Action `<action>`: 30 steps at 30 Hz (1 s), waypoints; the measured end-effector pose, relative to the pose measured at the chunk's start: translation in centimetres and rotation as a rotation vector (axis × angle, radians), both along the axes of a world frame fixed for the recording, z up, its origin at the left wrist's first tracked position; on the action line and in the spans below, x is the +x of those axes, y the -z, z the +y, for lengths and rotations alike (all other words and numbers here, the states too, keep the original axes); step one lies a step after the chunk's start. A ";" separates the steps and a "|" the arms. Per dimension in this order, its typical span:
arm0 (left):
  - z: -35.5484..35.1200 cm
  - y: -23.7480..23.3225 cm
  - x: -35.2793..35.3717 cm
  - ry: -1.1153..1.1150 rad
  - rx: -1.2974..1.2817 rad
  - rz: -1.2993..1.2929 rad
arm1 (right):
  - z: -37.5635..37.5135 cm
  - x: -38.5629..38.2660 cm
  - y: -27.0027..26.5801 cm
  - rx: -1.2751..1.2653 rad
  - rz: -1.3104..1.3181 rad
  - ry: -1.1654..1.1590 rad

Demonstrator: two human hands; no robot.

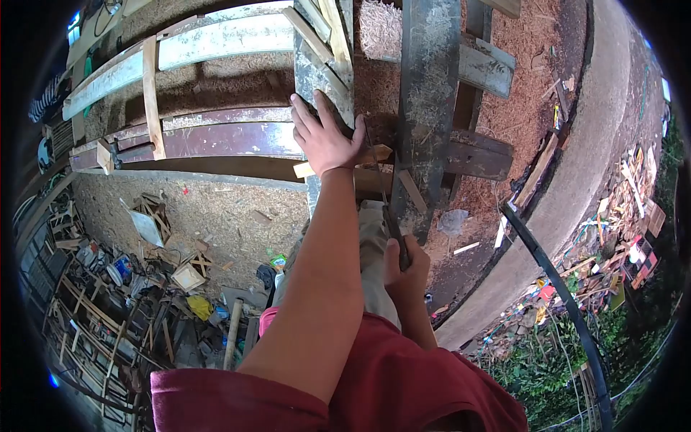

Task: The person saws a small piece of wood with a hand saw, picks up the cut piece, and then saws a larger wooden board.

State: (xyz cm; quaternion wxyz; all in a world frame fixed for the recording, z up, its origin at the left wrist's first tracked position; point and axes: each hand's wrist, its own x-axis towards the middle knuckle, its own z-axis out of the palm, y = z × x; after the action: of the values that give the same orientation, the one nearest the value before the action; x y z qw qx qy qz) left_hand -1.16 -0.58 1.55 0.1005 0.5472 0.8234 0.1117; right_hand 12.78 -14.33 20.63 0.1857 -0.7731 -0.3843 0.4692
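Note:
My left hand lies with fingers spread, pressed down on wood at the edge of a paint-worn, dusty plank. Beneath its wrist, a pale wooden strip pokes out on the left. My right hand, low and close to my body, is wrapped around the dark handle of a handsaw. The narrow blade points away from me and runs up past the left hand's thumb, through the gap beside a second dark plank.
Long painted boards extend to the left, crossed by a wooden strip. Sawdust and shavings cover the ground. A concrete kerb curves along the right, near a black pipe. Scrap wood is heaped at lower left.

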 end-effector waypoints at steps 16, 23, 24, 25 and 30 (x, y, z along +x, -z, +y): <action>0.1 0.2 -0.1 -0.001 -0.022 0.003 | -0.4 0.1 0.5 -0.003 0.079 0.051; 0.0 0.4 0.0 -0.001 -0.010 0.008 | 0.1 0.0 0.1 0.014 0.013 -0.004; 0.1 0.3 0.0 -0.003 -0.017 0.008 | 0.0 0.0 0.1 0.007 0.024 0.009; 0.0 0.2 -0.1 -0.004 -0.027 0.010 | -0.1 -0.1 0.1 -0.003 0.035 0.022; 0.0 0.2 0.0 -0.005 -0.024 0.003 | 0.1 -0.3 -0.2 -0.004 0.016 0.010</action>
State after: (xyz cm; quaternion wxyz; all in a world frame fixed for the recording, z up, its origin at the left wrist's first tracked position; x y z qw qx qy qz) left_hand -1.20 -0.61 1.37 0.1056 0.5441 0.8262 0.1010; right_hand 12.44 -14.18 20.88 0.1895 -0.7715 -0.3780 0.4753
